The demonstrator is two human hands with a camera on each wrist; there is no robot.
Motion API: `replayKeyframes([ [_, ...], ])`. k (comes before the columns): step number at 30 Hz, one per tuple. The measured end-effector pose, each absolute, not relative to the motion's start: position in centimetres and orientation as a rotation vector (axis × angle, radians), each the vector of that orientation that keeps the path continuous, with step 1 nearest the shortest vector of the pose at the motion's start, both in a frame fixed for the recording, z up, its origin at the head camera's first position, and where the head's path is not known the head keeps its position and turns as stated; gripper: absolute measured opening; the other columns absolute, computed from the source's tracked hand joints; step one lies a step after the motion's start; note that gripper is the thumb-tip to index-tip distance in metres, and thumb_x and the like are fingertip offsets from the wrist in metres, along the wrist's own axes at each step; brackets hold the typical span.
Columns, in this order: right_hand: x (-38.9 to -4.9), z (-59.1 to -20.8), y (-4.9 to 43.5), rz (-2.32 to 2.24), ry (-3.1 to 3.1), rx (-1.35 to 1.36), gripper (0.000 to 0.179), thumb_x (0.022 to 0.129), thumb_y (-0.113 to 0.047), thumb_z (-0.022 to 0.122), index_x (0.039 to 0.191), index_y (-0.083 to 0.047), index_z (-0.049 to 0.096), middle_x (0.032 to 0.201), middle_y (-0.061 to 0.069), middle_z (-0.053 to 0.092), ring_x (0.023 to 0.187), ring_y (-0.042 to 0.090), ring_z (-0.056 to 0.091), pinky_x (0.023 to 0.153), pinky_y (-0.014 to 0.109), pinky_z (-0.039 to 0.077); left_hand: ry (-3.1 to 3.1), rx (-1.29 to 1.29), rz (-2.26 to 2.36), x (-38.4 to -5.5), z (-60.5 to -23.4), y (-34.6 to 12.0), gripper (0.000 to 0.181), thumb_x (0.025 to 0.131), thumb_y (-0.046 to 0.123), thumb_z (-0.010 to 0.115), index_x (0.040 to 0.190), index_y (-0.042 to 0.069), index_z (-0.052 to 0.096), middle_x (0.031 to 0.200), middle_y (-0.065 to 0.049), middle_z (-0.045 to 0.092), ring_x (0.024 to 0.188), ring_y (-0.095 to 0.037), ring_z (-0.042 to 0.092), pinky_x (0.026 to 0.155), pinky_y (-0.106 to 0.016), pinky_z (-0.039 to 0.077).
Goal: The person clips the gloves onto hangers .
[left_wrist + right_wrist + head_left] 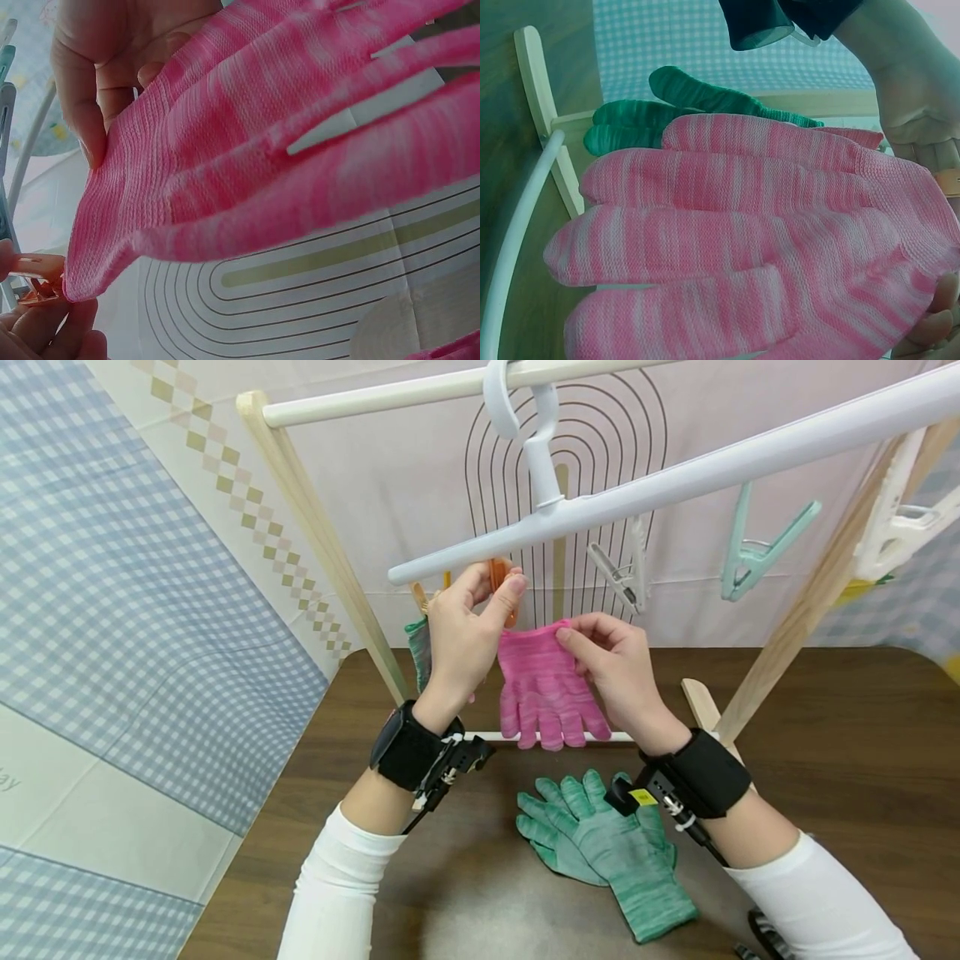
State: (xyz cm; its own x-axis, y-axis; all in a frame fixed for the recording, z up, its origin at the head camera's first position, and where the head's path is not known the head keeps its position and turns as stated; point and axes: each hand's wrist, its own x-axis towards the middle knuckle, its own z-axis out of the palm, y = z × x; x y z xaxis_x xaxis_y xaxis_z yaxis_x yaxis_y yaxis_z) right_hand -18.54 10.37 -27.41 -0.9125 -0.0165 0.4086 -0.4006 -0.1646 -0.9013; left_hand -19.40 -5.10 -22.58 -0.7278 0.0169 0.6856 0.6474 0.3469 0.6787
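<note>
Just beneath the white hanger point(622, 506), my left hand point(467, 631) pinches an orange clothespin point(498, 574) between thumb and fingers. A pink striped knit glove point(546, 689) hangs fingers-down, and my right hand point(615, 664) pinches the right corner of its cuff. In the left wrist view the clothespin point(37, 266) meets the other corner of the cuff; whether its jaws grip the knit is unclear. Behind my left hand, a green glove point(420, 652) hangs partly hidden. A pair of green gloves point(600, 839) lies overlapped on the table, below my hands.
The hanger hooks over the rack's white top rod point(375, 397). Grey point(626, 572), mint point(761, 552) and white point(903, 518) clothespins hang to the right. Wooden rack posts point(322, 552) stand at both sides. A dark striped item point(768, 935) lies at the table's front right.
</note>
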Motion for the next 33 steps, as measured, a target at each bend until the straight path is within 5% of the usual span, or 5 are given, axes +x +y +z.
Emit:
replayKeyframes([
  [33, -19.2, -26.3, 9.5, 2.143, -1.9, 0.557, 0.005, 0.086, -0.009, 0.056, 0.085, -0.011, 0.061, 0.066, -0.004, 0.053, 0.052, 0.006, 0.042, 0.047, 0.017, 0.037, -2.045, -0.559, -1.418, -19.5, -22.6, -5.4, 0.024, 0.087, 0.025, 0.056, 0.097, 0.004, 0.063, 0.085, -0.009, 0.069, 0.068, -0.004, 0.059, 0.054, -0.018, 0.041],
])
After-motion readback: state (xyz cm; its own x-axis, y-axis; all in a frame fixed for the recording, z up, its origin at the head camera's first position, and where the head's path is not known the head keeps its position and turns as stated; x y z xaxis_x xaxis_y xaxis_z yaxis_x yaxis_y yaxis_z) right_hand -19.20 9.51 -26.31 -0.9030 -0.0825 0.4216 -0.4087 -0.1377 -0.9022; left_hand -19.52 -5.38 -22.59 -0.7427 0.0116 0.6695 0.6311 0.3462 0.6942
